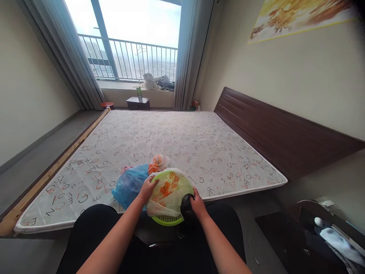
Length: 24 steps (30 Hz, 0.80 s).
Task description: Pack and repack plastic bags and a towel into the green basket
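Green round plastic basket (171,220) sits tilted at the near edge of the mattress, just above the person's lap, with a translucent white plastic bag with orange print (168,194) bunched across its inside. The left hand (148,189) lies palm-down on the basket's left side, fingers spread and curved over the bag's edge; it is partly closed, though whether it is actually pinching the plastic I cannot tell. The right hand (198,205) is at the basket's right side, partly closed and curved around a dark round object (186,207), which looks glossy, but what it is stays unclear.

Just beside the left hand, a crumpled blue plastic bag (129,186) lies on the mattress, and an orange-and-white plastic bag (158,163) sits against the basket's far side. Both rest on a bare mattress with a white letter-print cover (196,148), backed on the right by a long dark wooden headboard (273,129). Black trousers (94,228) cover the person's knees below the hands.

Farther off, a small dark wooden cabinet (138,103) holds a green bottle (139,94) before a balcony railing (128,57), and a dark glass-topped table (293,243) stands at lower right.
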### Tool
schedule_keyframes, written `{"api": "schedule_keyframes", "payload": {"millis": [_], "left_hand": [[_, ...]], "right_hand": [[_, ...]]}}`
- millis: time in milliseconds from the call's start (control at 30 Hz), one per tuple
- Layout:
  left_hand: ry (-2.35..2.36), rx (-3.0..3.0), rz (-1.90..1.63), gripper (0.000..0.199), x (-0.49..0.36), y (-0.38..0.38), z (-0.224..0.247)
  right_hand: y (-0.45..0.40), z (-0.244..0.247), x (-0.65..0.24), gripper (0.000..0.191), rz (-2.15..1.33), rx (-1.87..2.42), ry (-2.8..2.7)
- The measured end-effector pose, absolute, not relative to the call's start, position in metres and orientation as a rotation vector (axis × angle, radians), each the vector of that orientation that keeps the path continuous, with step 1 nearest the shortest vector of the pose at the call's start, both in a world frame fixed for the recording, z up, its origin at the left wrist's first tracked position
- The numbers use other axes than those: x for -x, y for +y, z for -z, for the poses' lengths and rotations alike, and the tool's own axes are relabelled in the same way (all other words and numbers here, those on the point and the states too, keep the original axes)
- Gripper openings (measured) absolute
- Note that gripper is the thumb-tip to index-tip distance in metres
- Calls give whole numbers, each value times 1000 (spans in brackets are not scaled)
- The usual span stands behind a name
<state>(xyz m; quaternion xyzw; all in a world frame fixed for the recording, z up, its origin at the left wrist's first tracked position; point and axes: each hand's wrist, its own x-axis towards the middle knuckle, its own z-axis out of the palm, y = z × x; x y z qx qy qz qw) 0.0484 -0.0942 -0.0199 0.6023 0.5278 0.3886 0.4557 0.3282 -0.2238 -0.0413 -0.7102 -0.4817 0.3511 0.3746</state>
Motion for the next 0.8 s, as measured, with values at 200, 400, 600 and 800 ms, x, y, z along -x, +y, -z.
{"api": "schedule_keyframes", "payload": {"millis": [200, 400, 600, 800], "left_hand": [[1270, -1440, -964, 51, -48, -96, 21], [1222, -1442, -964, 50, -50, -95, 17], [1255, -1427, -983, 54, -53, -92, 17], [1226, -1407, -943, 52, -50, -90, 23]], "right_hand": [[-223, 38, -328, 61, -906, 1791, -1235], [-222, 36, -327, 60, -922, 1805, -1217], [-221, 38, -329, 59, -918, 1762, -1210], [-221, 36, -328, 60, -926, 1769, -1229]]}}
